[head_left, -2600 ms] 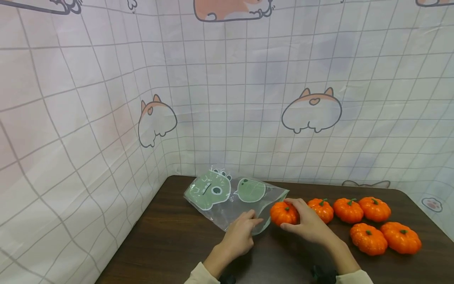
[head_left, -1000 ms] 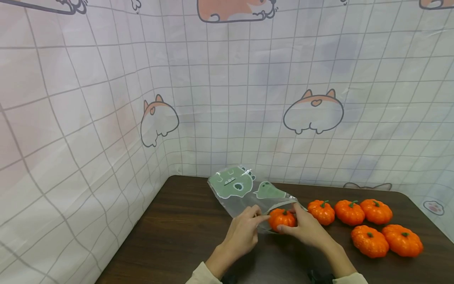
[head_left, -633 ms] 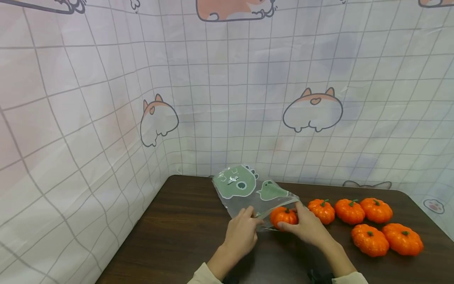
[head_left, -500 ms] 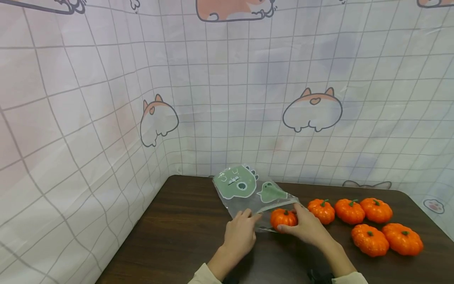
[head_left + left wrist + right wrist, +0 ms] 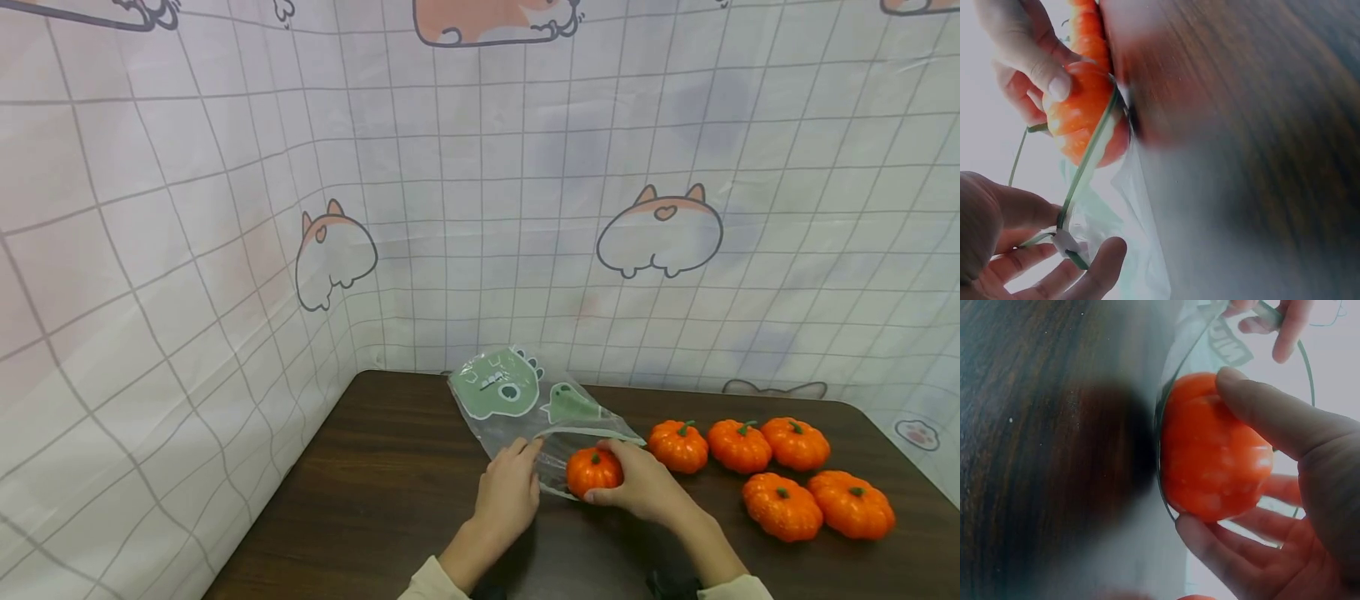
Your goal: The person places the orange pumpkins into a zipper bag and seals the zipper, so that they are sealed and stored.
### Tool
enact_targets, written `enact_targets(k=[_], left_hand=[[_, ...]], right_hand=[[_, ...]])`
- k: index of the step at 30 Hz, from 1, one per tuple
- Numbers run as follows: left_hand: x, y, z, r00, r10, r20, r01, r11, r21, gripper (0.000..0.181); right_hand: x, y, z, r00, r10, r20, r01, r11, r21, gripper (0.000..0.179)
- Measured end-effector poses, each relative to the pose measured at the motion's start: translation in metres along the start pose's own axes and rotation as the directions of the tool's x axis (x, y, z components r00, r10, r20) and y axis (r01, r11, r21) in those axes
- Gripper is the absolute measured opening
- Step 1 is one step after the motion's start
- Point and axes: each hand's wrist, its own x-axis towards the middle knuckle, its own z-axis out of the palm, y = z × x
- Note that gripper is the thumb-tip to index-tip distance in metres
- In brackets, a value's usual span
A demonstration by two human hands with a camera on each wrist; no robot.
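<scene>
A small orange pumpkin (image 5: 595,472) sits in the mouth of a clear zip bag (image 5: 504,425) printed with green cartoon shapes. My right hand (image 5: 647,483) grips this pumpkin, thumb on the near side and fingers round the far side, as the right wrist view shows. To the left, my left hand (image 5: 507,493) pinches the bag's green-edged rim between thumb and fingers. In the left wrist view the rim (image 5: 1088,153) crosses in front of the pumpkin (image 5: 1079,119), and the bag's mouth stands spread.
Several more orange pumpkins (image 5: 782,507) stand in a group on the right of the dark wooden table (image 5: 360,500). A white grid-patterned cloth (image 5: 525,250) with cartoon dogs hangs behind and along the left side.
My right hand has brought the pumpkin from beside the bag to its mouth. The bag has shifted right, and its mouth is now spread wider round the pumpkin.
</scene>
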Motion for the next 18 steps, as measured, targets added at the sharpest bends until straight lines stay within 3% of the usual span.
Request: enact_targets(k=[7, 18], left_hand=[[0.0013, -0.0036, -0.0027, 1.0, 0.002, -0.011, -0.003, 0.998, -0.069, 0.06], [0.0034, -0.0088, -0.0038, 0.998, 0.037, -0.044, -0.042, 0.991, -0.124, 0.061]], right_hand=[[-0.0001, -0.0004, -0.0016, 0.998, -0.06, 0.031, 0.058, 0.997, 0.044, 0.08], [0.0014, -0.0002, -0.0003, 0.995, -0.101, 0.004, 0.101, 0.995, 0.004, 0.072]])
